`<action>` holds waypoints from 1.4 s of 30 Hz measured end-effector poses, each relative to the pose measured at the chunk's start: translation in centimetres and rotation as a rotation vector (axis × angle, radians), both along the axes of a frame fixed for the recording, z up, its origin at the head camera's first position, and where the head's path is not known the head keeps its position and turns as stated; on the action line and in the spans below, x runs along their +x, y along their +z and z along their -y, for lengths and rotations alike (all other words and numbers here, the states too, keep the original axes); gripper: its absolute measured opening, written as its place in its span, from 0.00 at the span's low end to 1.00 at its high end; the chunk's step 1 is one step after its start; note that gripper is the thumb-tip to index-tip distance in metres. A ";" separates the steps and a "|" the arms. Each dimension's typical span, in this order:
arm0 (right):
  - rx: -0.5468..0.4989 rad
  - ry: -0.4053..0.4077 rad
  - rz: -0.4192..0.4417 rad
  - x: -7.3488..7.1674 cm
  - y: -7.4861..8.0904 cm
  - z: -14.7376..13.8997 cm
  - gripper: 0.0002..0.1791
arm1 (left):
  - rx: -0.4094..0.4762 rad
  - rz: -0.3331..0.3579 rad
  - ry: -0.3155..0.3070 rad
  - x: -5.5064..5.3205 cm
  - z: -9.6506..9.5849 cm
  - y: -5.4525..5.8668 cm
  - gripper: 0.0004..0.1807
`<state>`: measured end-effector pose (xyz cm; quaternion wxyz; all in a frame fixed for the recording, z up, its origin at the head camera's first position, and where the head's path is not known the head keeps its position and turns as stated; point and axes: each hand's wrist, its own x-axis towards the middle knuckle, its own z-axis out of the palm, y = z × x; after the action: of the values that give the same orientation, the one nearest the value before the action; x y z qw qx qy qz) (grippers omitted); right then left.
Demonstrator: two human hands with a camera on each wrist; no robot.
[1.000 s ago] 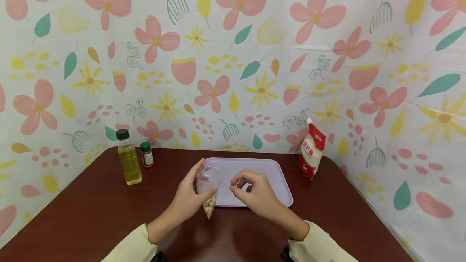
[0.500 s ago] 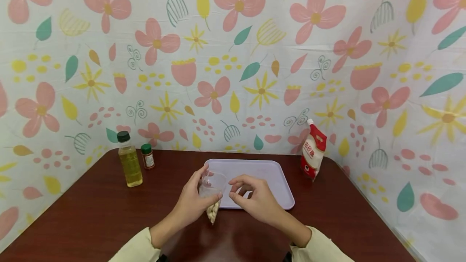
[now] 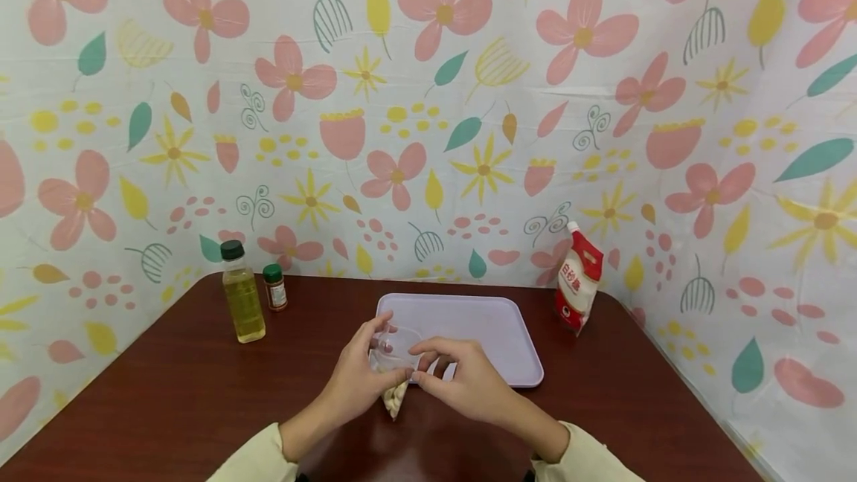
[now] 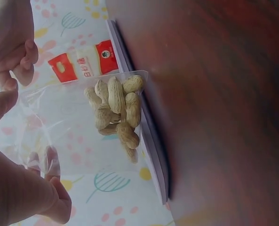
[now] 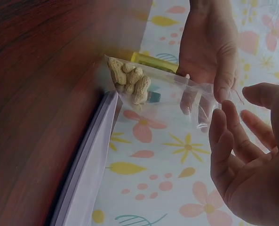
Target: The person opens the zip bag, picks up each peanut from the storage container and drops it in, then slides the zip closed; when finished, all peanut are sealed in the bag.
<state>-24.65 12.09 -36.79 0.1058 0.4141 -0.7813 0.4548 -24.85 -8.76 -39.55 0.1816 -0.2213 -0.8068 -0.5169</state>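
Note:
My left hand (image 3: pixel 351 374) holds a clear plastic bag (image 4: pixel 59 122) by its upper part, thumb on the near side and fingers around the far side. Unshelled peanuts (image 4: pixel 115 106) lie bunched in the bag's bottom corner, which hangs down past the near edge of the lilac tray (image 3: pixel 498 337). The bag's mouth gapes wide towards the top. At the mouth, my right hand (image 3: pixel 469 381) has its thumb and fingers loosely bent and apart, the fingertips right at the rim beside the left thumb. Nothing shows gripped in that right hand (image 5: pixel 252 165).
Back left on the dark wooden table (image 3: pixel 201 370) stand an oil bottle (image 3: pixel 243 300) with a dark cap and a small green-capped jar (image 3: pixel 275 292). A red and white pouch (image 3: pixel 577 280) with Chinese print stands back right. Flower-printed cloth (image 3: pixel 428 117) hangs behind the table.
The bag's mouth has spread wider and turned up and to the right. My left hand has shifted slightly right and down, and the right hand slightly left, bringing the thumbs together at the rim.

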 end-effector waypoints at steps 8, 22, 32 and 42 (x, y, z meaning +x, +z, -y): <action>0.082 -0.046 -0.025 0.2 0.2 0.5 0.10 | 0.015 -0.013 -0.050 0.0 0.4 -0.1 0.47; 0.113 -0.065 -0.139 -0.1 0.1 0.7 0.03 | -0.002 -0.044 -0.033 0.2 0.7 0.0 0.34; 0.113 -0.110 -0.120 -0.1 0.2 0.1 0.10 | -0.056 -0.191 0.010 -0.1 1.4 0.0 0.34; 0.086 -0.104 -0.157 -0.2 0.4 -0.6 0.12 | -0.046 -0.223 -0.064 -0.1 1.9 0.3 0.26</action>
<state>-24.90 12.70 -36.39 0.1720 0.4116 -0.8100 0.3807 -24.97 -10.63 -39.23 0.2485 -0.3072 -0.7858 -0.4759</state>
